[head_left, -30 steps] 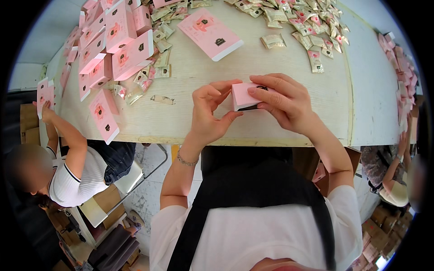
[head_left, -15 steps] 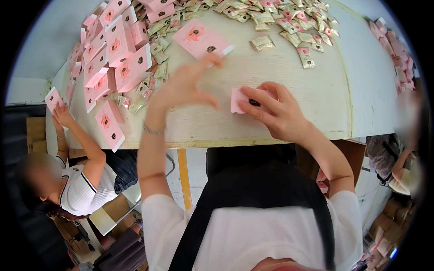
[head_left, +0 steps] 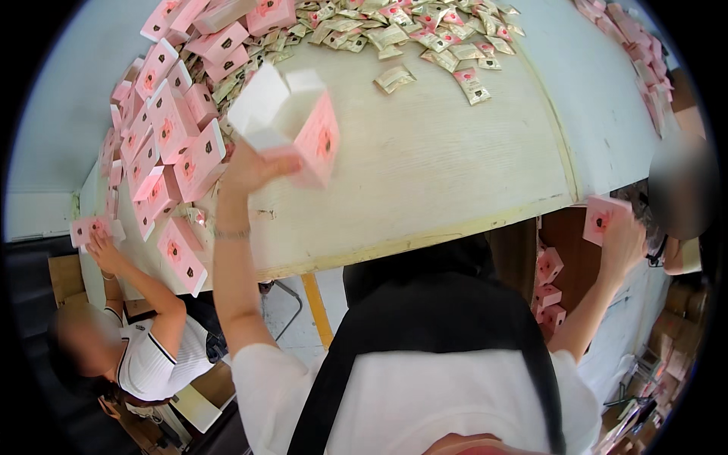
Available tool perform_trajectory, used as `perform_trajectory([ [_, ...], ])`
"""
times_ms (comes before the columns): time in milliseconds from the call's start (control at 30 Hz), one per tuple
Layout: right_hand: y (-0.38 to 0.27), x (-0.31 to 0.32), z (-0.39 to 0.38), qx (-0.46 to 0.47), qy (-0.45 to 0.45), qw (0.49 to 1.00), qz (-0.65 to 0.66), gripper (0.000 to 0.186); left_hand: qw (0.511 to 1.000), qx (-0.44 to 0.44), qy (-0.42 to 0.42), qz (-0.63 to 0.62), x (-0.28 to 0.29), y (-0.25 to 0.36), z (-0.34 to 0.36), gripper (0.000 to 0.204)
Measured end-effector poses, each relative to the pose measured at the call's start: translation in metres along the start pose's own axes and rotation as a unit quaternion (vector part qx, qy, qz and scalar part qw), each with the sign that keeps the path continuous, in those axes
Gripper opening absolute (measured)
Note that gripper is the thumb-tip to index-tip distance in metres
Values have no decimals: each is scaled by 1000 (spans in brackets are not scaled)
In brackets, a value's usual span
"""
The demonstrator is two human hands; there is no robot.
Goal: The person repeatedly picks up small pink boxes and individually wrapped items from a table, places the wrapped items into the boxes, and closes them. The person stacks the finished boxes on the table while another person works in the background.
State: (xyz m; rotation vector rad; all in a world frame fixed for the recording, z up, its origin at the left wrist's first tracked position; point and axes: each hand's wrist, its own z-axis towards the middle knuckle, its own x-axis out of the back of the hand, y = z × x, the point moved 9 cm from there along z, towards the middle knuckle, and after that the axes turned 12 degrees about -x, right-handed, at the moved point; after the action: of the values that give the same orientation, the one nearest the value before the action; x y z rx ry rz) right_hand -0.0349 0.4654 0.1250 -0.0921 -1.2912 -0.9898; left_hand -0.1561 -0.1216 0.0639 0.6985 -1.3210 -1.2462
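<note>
Left hand (head_left: 254, 168) wrapped round kinda blurry open-ended pink carton (head_left: 318, 138) above desk (head_left: 425, 152), right hand (head_left: 625, 238) round pink box (head_left: 601, 220), near right

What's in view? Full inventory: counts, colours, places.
Table: one, pale, upper middle
Open box: one, pink outside, white inside, above the table
Second box: one, pink, off the table's near right edge
Heaped boxes: many, pink, table's left side
Near box: one, pink, table's near left edge
Packets: many, gold and pink, table's far side
Far boxes: several, pink, upper right
Lower boxes: at least three, pink, below the table, right
Co-worker: one, white top, left, holding a pink box
Other person: one, pale top, right edge, partly blurred
Apron: one, black, wearer's front
Shirt: one, white, under the apron
Left hand: one, holding the open box
Right hand: one, holding the second box
</note>
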Motion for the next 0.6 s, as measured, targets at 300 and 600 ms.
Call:
perform_trajectory([
  [300,-10,-160,24,157,14,987,-21,16,988,1,124,-94,-27,-31,-98,74],
  [600,-94,31,-14,144,95,841,512,32,920,-222,317,57,-43,52,-92,118],
])
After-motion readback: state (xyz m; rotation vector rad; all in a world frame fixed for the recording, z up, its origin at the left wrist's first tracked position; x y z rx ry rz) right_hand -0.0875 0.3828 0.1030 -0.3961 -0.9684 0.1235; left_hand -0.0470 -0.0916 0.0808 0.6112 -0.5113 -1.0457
